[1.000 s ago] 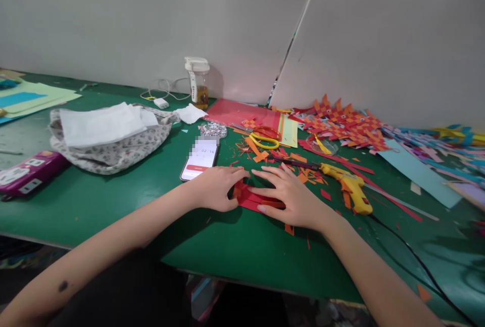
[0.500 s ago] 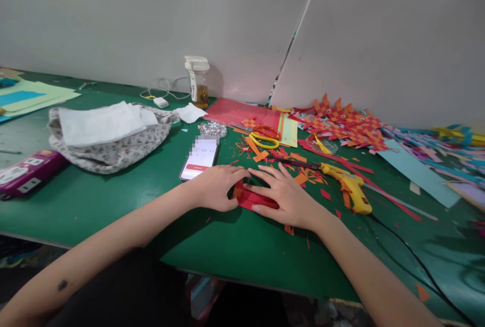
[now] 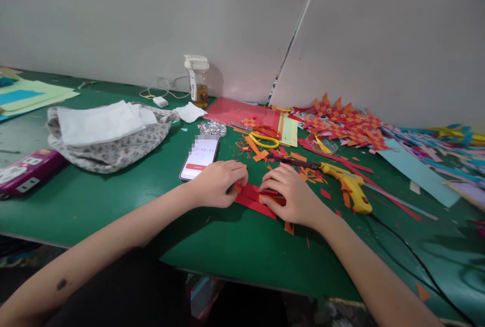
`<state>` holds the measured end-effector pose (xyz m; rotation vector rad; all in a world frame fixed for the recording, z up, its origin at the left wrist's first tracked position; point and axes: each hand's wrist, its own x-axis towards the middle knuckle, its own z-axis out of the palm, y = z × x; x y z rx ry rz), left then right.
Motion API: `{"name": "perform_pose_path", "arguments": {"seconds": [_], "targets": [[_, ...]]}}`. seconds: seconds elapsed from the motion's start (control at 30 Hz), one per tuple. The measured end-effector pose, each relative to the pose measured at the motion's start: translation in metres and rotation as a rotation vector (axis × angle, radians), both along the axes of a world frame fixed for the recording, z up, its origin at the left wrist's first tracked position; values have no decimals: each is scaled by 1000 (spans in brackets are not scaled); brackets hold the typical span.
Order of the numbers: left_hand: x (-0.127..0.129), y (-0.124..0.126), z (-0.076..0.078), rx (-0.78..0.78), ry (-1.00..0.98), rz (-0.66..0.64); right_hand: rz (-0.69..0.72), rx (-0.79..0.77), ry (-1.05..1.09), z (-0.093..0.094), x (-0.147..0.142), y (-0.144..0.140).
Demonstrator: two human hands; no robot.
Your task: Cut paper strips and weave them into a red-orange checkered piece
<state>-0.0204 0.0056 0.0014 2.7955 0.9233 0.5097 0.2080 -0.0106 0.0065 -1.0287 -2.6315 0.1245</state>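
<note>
Resting between the two hands, the red paper piece (image 3: 253, 198) lies flat on the green tabletop (image 3: 235, 246), near its front edge. The left hand (image 3: 217, 183) sits at the piece's left end with fingers curled, pinching that edge; the right hand (image 3: 291, 193) covers the right end, fingers bent down and pressing on the paper and on a small orange strip (image 3: 265, 197) laid across it. Neither hand is spread open.

Behind the left hand a phone (image 3: 200, 157) lies face up with a lit screen. Farther back stands a clear bottle (image 3: 198, 80) with a white lid, holding a little amber liquid at the bottom. A soft patterned cloth bag (image 3: 109, 150) slumps at the left with white sheets (image 3: 98, 122) on top.

Thin orange and red scraps (image 3: 288, 157) scatter behind the right hand, beside yellow-handled scissors (image 3: 263, 137) and a yellow glue gun (image 3: 350, 185) with a black cord. Woven red-and-orange paper shapes (image 3: 341, 122) are piled by the grey partition.
</note>
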Motion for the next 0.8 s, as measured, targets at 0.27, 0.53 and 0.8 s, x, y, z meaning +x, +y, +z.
{"name": "perform_pose_path", "arguments": {"seconds": [0.27,0.53,0.8], "targets": [[-1,-3,1,-100,28,-4,-69,55,-5,0,3,1],[0,-4,1,-70,77,59,-151,133,18,-2,6,4],[3,-5,-1,-168,63,49,-85,32,-78,1,-5,-2]]}}
